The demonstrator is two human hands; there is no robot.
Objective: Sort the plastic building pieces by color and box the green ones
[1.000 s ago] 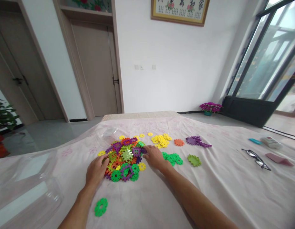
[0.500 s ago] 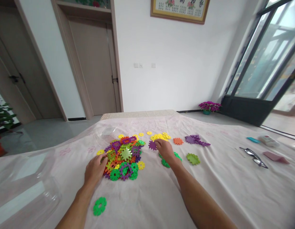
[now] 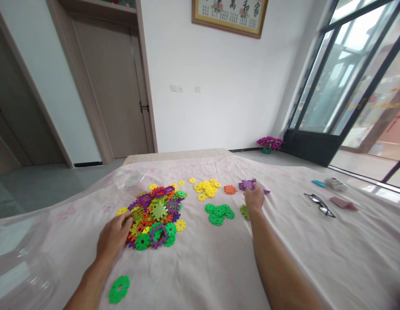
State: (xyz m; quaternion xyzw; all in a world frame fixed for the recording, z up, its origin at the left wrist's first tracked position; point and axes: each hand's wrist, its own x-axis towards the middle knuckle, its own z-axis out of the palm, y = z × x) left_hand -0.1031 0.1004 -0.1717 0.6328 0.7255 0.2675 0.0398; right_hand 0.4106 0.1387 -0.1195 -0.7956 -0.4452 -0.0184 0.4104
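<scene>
Where the right hand (image 3: 254,199) overlaps, purple pieces (image 3: 246,185) lie partly hidden.

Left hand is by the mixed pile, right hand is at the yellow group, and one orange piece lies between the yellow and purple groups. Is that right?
Not quite: in the head view the right hand is at the purple group, not the yellow group. The rest stands: left hand by the mixed pile, orange piece between those two groups.
</scene>
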